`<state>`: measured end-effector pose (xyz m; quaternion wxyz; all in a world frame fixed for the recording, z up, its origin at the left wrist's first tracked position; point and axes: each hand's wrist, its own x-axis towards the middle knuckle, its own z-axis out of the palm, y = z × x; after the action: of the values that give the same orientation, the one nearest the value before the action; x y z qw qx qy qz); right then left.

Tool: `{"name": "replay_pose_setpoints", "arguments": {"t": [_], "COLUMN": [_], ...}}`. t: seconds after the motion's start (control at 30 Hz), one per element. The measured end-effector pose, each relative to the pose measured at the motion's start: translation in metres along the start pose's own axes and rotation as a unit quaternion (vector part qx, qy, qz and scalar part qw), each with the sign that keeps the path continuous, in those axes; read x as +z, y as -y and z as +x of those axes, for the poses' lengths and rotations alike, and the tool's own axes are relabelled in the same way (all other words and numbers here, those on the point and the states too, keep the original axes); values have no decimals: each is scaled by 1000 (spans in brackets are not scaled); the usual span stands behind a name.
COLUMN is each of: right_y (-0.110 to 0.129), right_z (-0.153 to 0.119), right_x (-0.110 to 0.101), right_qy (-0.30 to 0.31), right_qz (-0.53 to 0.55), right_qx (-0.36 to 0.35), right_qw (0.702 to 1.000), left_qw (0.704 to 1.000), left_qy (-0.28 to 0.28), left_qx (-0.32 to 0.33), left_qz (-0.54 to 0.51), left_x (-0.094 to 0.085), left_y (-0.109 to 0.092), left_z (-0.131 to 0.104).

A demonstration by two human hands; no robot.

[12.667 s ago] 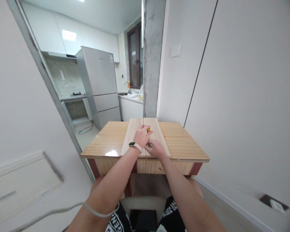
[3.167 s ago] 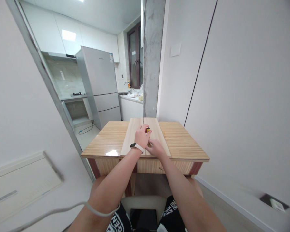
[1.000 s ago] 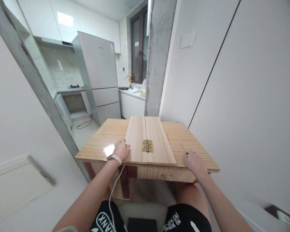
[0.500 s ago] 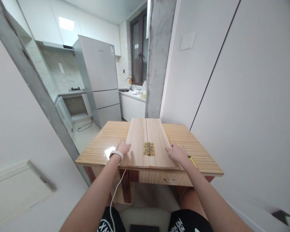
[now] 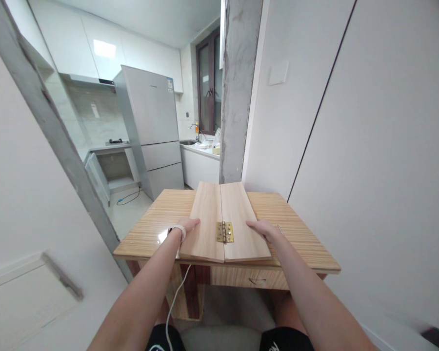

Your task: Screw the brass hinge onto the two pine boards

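Two pale wooden boards lie side by side, joined near their front end by a brass hinge [image 5: 224, 232]. My left hand [image 5: 188, 224] is closed on the outer edge of the left board [image 5: 206, 209], thumb on top and fingers hidden underneath. My right hand [image 5: 264, 228] grips the outer edge of the right board [image 5: 237, 209] the same way. Both outer edges are tilted up, so the boards form a shallow V along the seam. A screwdriver [image 5: 279, 229] lies right of the boards, mostly hidden by my right forearm.
The boards rest on a wood-grain table [image 5: 303, 243] with a drawer [image 5: 257, 279] in front. A white cable [image 5: 175, 295] hangs at the front left. White walls stand close on both sides. A fridge [image 5: 149, 117] and sink [image 5: 188, 142] are beyond the table.
The outer edges of both boards have risen from the table, bending them at the hinge. My hands have come up with them and slightly inward. My forearm now covers most of the screwdriver.
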<state>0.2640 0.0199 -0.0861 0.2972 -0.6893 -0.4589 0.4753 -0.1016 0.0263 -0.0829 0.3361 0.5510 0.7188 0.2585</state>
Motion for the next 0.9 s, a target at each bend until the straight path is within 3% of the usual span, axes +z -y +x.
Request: {"name": "replay_pose_setpoints", "arguments": {"t": [0.1, 0.27, 0.47, 0.57, 0.73, 0.9], "right_y": [5, 5, 9, 13, 28, 54], "right_z": [5, 0, -17, -23, -28, -50], "right_x": [1, 3, 2, -2, -19, -39], "right_qy": [66, 94, 59, 33, -12, -22], "right_qz": [85, 140, 143, 141, 135, 171], "right_qx": [9, -39, -81, -132, -224, -297], "right_qw": [994, 985, 985, 981, 965, 939], "left_qw": [998, 991, 957, 946, 912, 884], "left_qy": [24, 56, 110, 94, 54, 56], "left_qx": [-19, -22, 26, 40, 115, 197], "left_qz": [-46, -122, -268, -308, -390, -420], "left_x": [1, 5, 5, 5, -2, -27], "left_y": [-2, 4, 9, 6, -12, -45], "left_z": [3, 0, -8, -11, -22, -40]}}
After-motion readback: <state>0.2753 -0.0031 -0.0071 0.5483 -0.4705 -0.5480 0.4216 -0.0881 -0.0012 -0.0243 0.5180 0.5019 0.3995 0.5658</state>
